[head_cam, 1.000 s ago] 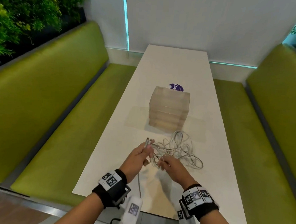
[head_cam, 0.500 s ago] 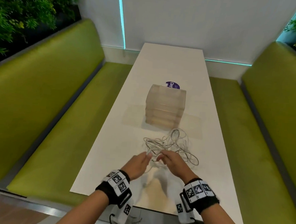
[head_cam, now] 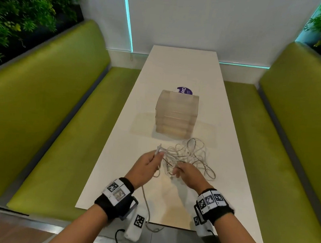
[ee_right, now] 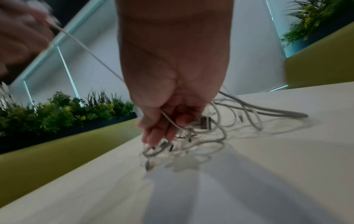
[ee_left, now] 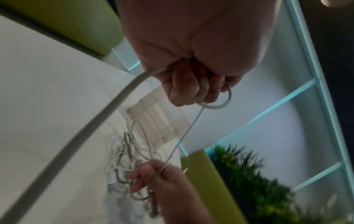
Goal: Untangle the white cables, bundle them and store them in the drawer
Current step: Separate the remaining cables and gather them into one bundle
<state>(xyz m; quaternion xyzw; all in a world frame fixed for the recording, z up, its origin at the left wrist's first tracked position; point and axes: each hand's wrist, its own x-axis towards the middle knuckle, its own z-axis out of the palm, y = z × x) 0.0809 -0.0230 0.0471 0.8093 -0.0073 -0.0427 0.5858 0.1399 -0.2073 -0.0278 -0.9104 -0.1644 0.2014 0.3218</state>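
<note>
Both hands pinch one strand: left hand (head_cam: 146,166) lifts its end, tangle (head_cam: 189,157) at right hand's (head_cam: 187,173) 12 o'clock.

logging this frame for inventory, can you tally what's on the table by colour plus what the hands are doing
white: 1 cable tangle, strand count unclear
translucent: 1 drawer unit
purple: 1 round label
hands: 2, left hand and right hand, each gripping cable
total: 3 things on the white table, 2 hands
</note>
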